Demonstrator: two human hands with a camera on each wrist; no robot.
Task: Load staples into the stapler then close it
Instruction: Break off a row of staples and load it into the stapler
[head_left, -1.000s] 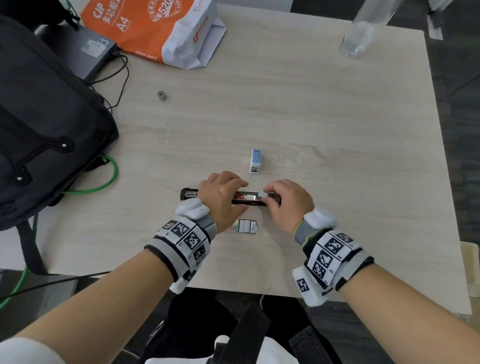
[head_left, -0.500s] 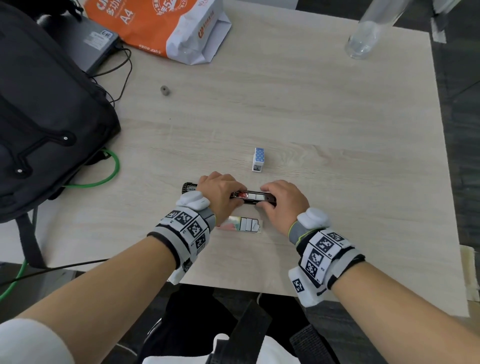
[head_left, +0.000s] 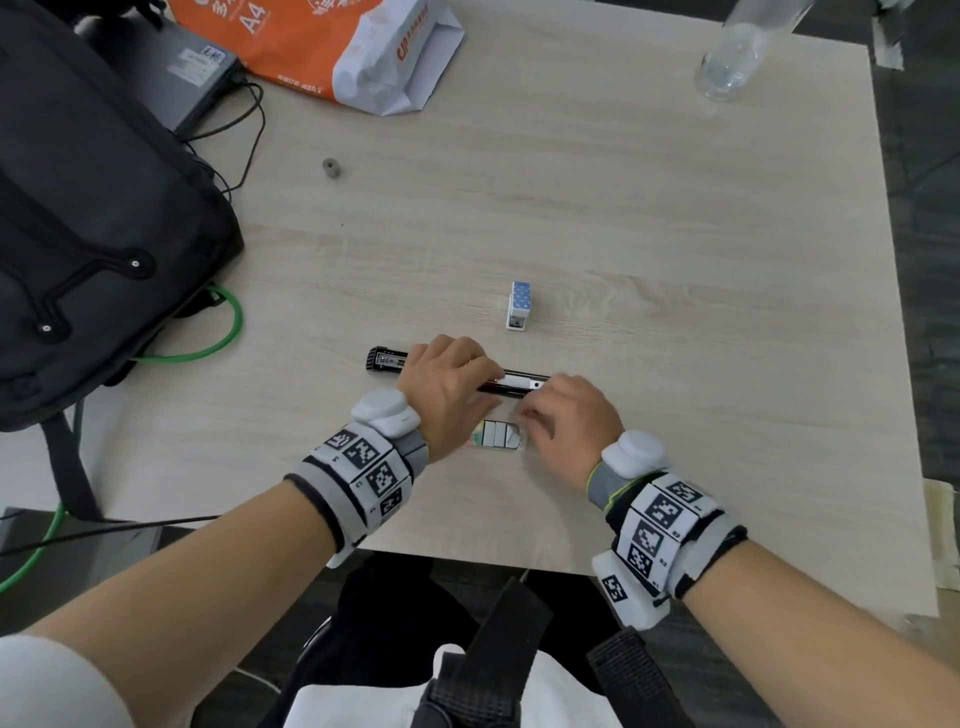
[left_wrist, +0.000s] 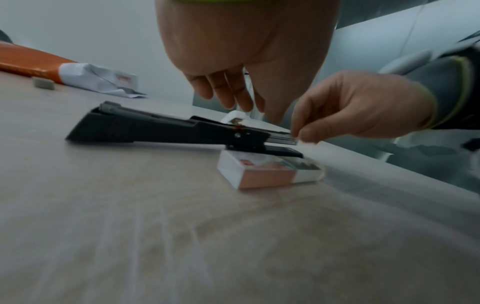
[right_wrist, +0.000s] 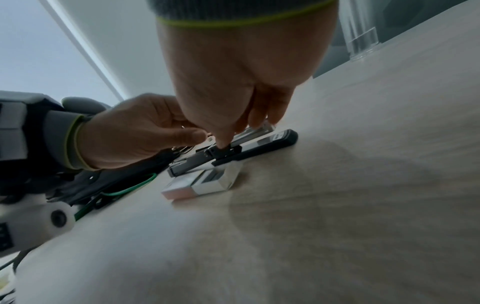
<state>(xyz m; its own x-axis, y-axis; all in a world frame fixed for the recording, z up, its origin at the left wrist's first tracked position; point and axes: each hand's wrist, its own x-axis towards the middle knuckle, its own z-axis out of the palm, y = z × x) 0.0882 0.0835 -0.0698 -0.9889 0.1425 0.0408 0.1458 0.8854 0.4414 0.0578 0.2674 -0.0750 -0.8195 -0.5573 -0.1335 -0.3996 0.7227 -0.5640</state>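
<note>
A black stapler (head_left: 387, 359) lies flat on the wooden table (head_left: 675, 260) with its lid swung out to the left. A silver strip shows in its magazine channel. My left hand (head_left: 452, 384) is over the stapler's middle. In the left wrist view its fingers (left_wrist: 228, 96) hang loosely just above the stapler (left_wrist: 155, 129) with a small gap. My right hand (left_wrist: 301, 135) pinches the magazine's front end, and its thumb presses the black part in the right wrist view (right_wrist: 223, 144). An opened staple box (head_left: 496, 434) lies just in front of the stapler.
A small blue-and-white stapler (head_left: 519, 304) stands just beyond. A black backpack (head_left: 93, 234) and green cable (head_left: 223, 332) fill the left side. An orange paper pack (head_left: 322, 36), a clear bottle (head_left: 732, 62) and a small grey cylinder (head_left: 331, 168) sit farther back.
The silver strip my right fingers held at the magazine's end now lies in the channel. My right hand has drawn slightly nearer, and my left hand's hold on the stapler has loosened.
</note>
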